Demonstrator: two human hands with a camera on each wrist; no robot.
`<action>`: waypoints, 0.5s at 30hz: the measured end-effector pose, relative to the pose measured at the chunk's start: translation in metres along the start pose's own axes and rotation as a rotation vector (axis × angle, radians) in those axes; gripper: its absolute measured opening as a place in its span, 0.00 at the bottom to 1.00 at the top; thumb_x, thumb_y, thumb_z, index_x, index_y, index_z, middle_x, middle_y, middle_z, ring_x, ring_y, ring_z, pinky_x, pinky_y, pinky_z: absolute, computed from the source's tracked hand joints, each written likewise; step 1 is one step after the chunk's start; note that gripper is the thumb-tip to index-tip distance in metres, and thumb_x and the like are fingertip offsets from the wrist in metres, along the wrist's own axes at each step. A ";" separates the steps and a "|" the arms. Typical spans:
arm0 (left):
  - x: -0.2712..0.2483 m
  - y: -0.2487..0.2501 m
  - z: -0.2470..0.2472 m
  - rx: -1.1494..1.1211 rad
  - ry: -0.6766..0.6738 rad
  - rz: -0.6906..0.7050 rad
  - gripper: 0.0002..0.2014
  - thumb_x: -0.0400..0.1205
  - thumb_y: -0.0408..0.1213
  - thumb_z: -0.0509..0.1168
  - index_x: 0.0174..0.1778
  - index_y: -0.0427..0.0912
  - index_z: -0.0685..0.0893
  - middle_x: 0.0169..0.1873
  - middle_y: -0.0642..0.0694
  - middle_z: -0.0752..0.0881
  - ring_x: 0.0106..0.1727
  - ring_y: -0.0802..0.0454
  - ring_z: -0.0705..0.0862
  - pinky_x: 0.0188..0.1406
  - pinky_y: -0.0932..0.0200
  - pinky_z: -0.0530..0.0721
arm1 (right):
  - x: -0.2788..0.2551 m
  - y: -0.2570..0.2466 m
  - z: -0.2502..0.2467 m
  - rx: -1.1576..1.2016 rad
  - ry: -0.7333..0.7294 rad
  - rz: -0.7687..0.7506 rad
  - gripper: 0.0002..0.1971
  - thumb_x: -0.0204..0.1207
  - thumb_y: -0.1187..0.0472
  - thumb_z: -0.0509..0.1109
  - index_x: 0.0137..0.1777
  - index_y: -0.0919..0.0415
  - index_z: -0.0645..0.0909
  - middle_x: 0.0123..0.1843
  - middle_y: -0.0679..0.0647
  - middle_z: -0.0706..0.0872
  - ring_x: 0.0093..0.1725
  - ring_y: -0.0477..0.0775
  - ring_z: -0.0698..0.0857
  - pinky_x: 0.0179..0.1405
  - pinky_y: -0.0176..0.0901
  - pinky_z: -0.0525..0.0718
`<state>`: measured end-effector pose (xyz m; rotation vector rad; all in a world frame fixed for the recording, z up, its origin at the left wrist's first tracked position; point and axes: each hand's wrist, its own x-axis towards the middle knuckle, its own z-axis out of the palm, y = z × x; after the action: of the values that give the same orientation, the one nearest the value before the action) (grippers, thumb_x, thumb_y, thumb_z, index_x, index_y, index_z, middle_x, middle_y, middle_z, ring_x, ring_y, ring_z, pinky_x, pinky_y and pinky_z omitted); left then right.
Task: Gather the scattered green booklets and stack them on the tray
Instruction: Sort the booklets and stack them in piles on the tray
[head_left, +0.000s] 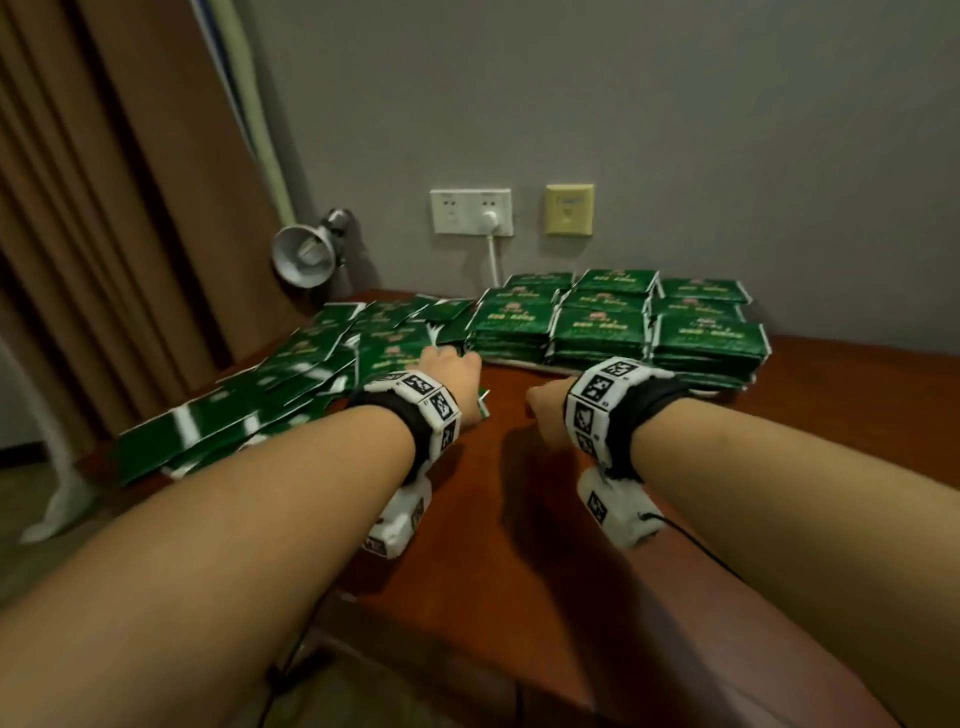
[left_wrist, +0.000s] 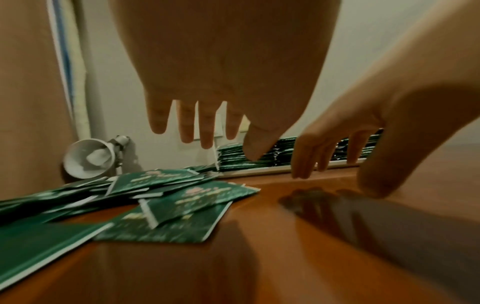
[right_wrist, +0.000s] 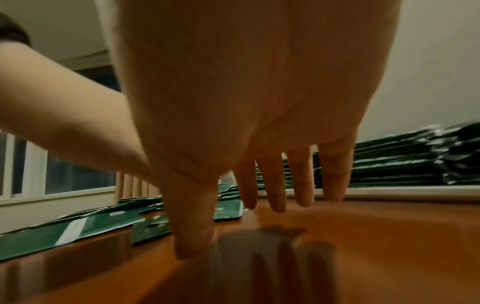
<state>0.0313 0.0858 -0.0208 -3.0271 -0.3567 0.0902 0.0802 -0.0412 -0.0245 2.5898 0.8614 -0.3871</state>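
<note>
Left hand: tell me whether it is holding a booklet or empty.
Empty. The left hand hangs open, fingers straight and spread above the scattered booklets, touching none.

No words or numbers can be read anywhere. Pale printing is being shown on the covers of the green booklets (head_left: 600, 325), with a small pink picture above it, but the letters are being blurred too much to be made out. Black-and-white square code patterns are being shown on the white wrist bands (head_left: 597, 395), and tiny marks beside the squares are too small to be read. Nothing is printed on the yellow wall plate (head_left: 570, 209).
</note>
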 end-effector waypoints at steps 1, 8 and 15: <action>-0.011 -0.009 0.004 -0.011 0.004 -0.023 0.24 0.79 0.42 0.67 0.70 0.42 0.71 0.67 0.38 0.74 0.71 0.36 0.70 0.66 0.40 0.76 | -0.007 -0.014 0.002 0.032 0.014 -0.007 0.27 0.82 0.51 0.67 0.77 0.59 0.68 0.75 0.60 0.75 0.72 0.61 0.76 0.66 0.50 0.74; -0.046 -0.050 0.039 -0.061 -0.062 -0.172 0.22 0.79 0.38 0.65 0.69 0.42 0.71 0.68 0.38 0.70 0.71 0.37 0.68 0.67 0.38 0.75 | -0.007 -0.065 0.004 0.162 0.085 -0.055 0.30 0.76 0.47 0.70 0.75 0.58 0.68 0.67 0.58 0.80 0.62 0.61 0.83 0.57 0.53 0.83; -0.033 -0.059 0.055 -0.099 -0.093 -0.193 0.22 0.79 0.37 0.64 0.69 0.43 0.71 0.68 0.38 0.68 0.71 0.37 0.66 0.68 0.39 0.74 | 0.018 -0.076 0.007 -0.001 0.019 -0.070 0.32 0.84 0.46 0.57 0.86 0.48 0.52 0.87 0.55 0.44 0.80 0.69 0.62 0.75 0.57 0.68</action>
<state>-0.0178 0.1400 -0.0685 -3.0724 -0.6781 0.2060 0.0461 0.0209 -0.0577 2.5716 0.9602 -0.3813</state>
